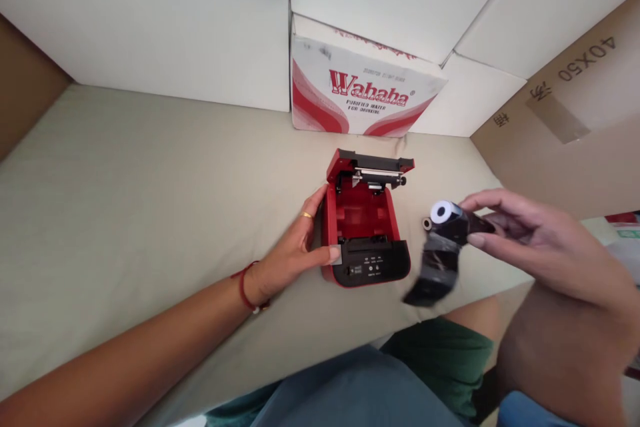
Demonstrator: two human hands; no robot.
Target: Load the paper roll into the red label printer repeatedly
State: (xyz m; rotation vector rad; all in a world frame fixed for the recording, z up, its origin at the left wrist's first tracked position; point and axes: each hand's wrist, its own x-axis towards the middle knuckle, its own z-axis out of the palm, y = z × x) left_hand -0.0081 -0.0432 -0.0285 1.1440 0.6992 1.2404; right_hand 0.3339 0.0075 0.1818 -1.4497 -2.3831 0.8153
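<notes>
A red and black label printer (pixel 371 263) stands on the cloth-covered surface with its lid (pixel 370 163) raised, baring a red inner bay. My left hand (pixel 295 240) grips the printer's left side, thumb on the front panel's corner and fingers along the side wall. To the right of the printer, my right hand (pixel 520 227) is closed on a roll of black ribbon (pixel 453 220) with a white end and a dark hole in its middle. A loose length of shiny black film hangs down from it. A small brown-rimmed core end (pixel 427 223) shows just left of the roll.
Behind the printer a white and red Wahaha water carton (pixel 367 93) leans against white boxes (pixel 200 27). A brown cardboard box (pixel 565 100) stands at the right. The pale cloth (pixel 150 213) covers the surface up to the near edge, by my lap.
</notes>
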